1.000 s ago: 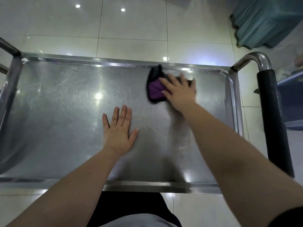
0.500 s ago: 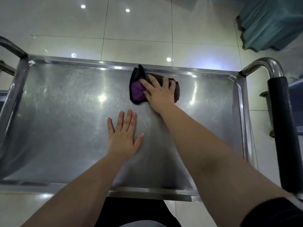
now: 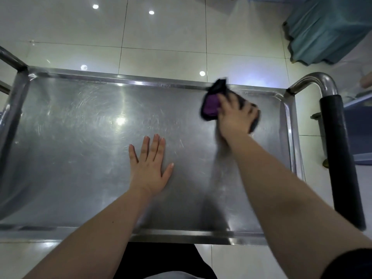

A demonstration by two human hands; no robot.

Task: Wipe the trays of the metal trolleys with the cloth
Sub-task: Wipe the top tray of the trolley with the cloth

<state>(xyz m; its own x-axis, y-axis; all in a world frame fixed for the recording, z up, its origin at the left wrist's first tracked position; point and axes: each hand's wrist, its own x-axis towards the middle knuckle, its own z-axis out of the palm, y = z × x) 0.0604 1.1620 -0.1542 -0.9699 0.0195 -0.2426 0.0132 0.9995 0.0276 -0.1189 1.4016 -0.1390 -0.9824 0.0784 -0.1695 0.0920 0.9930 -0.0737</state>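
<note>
A scratched steel trolley tray point(image 3: 80, 150) fills the middle of the view. My right hand point(image 3: 235, 117) presses a dark cloth with a purple inner side point(image 3: 211, 105) onto the tray near its far right corner; the hand and cloth are motion-blurred. One corner of the cloth sticks up over the tray's far rim. My left hand point(image 3: 150, 166) lies flat on the middle of the tray, fingers spread, holding nothing.
A curved steel handle with a black foam grip point(image 3: 338, 158) runs down the trolley's right side. Steel frame tubes point(image 3: 12, 61) rise at the left end. A teal cloth-covered object point(image 3: 330, 29) stands on the glossy tiled floor at top right.
My right hand swept the cloth left along the far edge, then back right toward the far right corner. My left hand stayed flat in the middle of the tray.
</note>
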